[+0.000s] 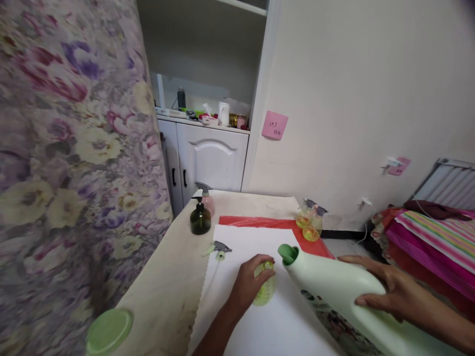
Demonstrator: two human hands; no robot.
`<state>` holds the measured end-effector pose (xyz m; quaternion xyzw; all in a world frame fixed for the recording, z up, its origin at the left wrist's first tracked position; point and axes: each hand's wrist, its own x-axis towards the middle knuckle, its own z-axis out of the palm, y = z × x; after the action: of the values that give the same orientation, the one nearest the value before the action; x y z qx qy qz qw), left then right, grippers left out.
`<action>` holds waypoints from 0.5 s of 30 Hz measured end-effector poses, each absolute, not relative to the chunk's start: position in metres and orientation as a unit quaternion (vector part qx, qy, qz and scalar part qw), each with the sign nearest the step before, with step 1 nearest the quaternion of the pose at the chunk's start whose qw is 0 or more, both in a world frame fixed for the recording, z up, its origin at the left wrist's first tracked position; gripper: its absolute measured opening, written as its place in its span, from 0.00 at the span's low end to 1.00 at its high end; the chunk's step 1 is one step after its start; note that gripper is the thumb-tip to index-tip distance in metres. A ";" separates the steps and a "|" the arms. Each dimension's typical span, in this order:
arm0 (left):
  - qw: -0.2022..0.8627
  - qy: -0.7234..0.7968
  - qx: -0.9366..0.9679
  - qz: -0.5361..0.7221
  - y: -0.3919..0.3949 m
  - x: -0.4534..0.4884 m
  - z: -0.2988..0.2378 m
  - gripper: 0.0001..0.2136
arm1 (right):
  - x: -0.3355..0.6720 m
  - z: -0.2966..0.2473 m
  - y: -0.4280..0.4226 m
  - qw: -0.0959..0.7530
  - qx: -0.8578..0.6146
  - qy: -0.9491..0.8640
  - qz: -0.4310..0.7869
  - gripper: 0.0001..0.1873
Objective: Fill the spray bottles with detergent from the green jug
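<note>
On the white cloth (256,321), left hand (249,284) grips a small bottle (265,289); right hand (386,289) holds the tilted jug (334,287), spout beside it, table edge (163,277) open leftward.

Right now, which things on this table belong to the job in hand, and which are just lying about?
In use: left hand gripping small yellow bottle; right hand tilting pale green jug; probably the loose spray head and green cap.
Lying about: dark pump bottle, pink spray bottle, two yellow spray bottles, pink note.

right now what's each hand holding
Left hand: closed around the small yellow-green bottle.
Right hand: closed on the tilted pale green jug.
</note>
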<state>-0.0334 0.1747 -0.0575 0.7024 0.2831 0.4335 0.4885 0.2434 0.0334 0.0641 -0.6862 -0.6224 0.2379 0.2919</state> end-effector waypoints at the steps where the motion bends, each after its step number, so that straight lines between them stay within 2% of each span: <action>1: 0.492 0.281 0.700 0.435 0.175 -0.033 -0.058 0.10 | 0.241 0.066 0.034 0.276 -0.679 -0.634 0.246 0.29; 5: 0.504 0.279 0.689 0.440 0.176 -0.032 -0.062 0.10 | 0.237 0.070 0.037 0.226 -0.660 -0.661 0.277 0.29; 15: 0.513 0.254 0.697 0.431 0.181 -0.032 -0.062 0.09 | 0.247 0.068 0.047 0.198 -0.645 -0.688 0.267 0.32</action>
<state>-0.0317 0.1812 -0.0618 0.6975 0.2540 0.4311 0.5130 0.2469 0.0466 0.0680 -0.6454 -0.6876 0.2674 0.1979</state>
